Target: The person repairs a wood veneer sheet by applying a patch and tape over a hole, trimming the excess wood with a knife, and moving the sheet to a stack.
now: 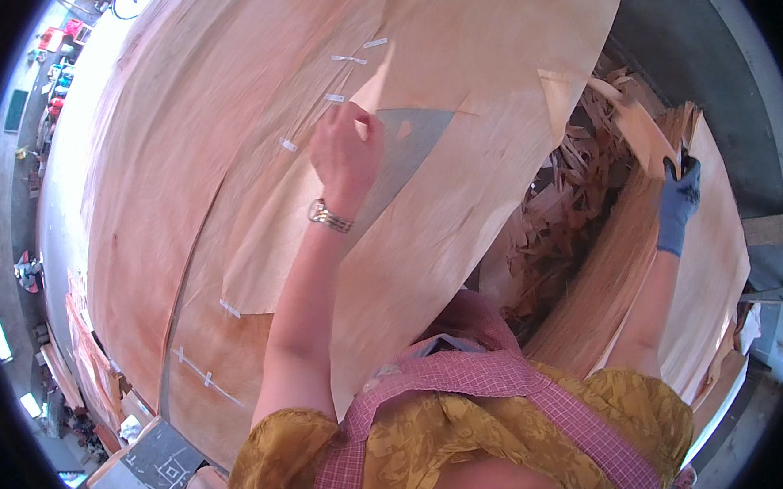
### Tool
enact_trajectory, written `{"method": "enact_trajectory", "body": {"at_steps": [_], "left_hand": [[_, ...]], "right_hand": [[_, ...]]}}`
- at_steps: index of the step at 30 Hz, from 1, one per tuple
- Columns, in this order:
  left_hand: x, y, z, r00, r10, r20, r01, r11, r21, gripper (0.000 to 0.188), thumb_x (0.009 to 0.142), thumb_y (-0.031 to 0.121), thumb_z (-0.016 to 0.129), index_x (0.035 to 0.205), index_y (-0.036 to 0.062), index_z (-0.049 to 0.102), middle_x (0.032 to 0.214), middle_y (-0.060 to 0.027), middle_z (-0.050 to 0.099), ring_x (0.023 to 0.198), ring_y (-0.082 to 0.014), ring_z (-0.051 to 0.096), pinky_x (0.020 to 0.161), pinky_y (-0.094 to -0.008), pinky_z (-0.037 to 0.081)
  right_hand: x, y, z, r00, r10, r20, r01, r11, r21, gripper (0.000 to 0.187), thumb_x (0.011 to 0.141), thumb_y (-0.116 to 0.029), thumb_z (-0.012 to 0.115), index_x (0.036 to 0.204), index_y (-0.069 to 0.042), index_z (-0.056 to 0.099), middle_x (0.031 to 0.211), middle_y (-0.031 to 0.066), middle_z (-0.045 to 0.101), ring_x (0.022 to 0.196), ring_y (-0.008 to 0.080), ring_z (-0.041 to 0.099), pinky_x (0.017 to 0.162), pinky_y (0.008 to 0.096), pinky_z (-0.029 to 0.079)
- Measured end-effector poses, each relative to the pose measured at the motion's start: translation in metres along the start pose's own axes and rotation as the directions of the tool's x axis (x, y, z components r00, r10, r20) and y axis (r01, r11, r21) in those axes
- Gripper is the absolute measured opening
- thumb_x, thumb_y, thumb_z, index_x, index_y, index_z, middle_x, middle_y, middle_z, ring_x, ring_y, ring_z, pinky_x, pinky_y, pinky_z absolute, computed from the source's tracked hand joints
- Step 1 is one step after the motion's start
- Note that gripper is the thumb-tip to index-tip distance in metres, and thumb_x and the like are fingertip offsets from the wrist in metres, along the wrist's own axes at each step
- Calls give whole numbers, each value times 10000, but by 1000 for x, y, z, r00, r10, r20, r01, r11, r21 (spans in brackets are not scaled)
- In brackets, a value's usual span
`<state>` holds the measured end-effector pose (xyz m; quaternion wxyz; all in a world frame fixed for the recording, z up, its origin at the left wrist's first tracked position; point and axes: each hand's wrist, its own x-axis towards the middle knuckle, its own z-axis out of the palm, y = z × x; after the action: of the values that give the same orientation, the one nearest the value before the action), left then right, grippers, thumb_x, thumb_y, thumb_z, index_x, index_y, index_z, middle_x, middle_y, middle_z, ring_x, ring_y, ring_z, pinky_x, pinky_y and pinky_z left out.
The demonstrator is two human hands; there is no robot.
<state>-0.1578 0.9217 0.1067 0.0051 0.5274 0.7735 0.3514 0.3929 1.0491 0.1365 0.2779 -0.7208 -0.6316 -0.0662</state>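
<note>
A large sheet of pale wood veneer is spread before me, with short white tape strips along a seam. My left hand, bare and with a metal watch at the wrist, is closed over a lighter veneer piece; whatever its fingertips hold is hidden. Beside it is a grey, pointed gap in the sheet. Out to the right, my right hand in a blue-grey glove is closed on a narrow veneer strip. A small dark thing shows by its fingers, too unclear to name.
Torn veneer scraps fill the space between the sheet and a stack of veneer on the right. A grey panel stands beyond. A dark board with white lines lies at the lower left.
</note>
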Motion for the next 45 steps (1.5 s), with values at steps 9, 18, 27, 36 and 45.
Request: {"method": "enact_trajectory", "body": {"at_steps": [9,18,27,36,45], "left_hand": [[-85,3,94,919,176,353,-218,972,84,571,882,294,624,1368,31,478,1422,-165,487,1365,-320,402,1134,-488,277],[-79,5,113,925,208,319,-181,977,-112,595,886,145,593,1430,4,399,1440,-183,465,1352,-350,417,1134,-447,318],[-62,7,136,971,103,218,-50,970,-239,521,866,43,555,1375,12,451,1408,-199,484,1263,-354,487,1057,-446,398],[-17,-10,147,951,268,156,-228,945,-232,530,790,-44,550,1315,27,547,1381,-96,537,1178,-311,525,985,-396,448],[4,-11,148,786,395,476,-409,909,-79,478,829,45,546,1303,80,596,1422,-26,538,981,-273,541,945,-359,458]], "right_hand": [[-105,-198,94,706,-100,702,-561,527,639,254,933,-136,681,1170,-53,640,921,20,688,580,51,538,521,206,441],[-117,-266,199,461,-244,853,-755,397,521,245,926,-282,707,1100,-114,666,780,37,692,429,28,418,398,198,312],[-92,-291,210,483,-366,795,-755,284,590,304,938,-248,690,1195,-92,649,831,28,701,460,25,436,412,195,322],[-104,-273,193,327,-302,895,-744,502,442,298,953,-280,650,1201,-114,645,812,25,681,474,39,452,415,208,347],[-131,-247,177,290,-124,949,-825,471,313,252,929,-292,680,1034,-65,653,756,47,688,487,68,535,411,209,395]]}}
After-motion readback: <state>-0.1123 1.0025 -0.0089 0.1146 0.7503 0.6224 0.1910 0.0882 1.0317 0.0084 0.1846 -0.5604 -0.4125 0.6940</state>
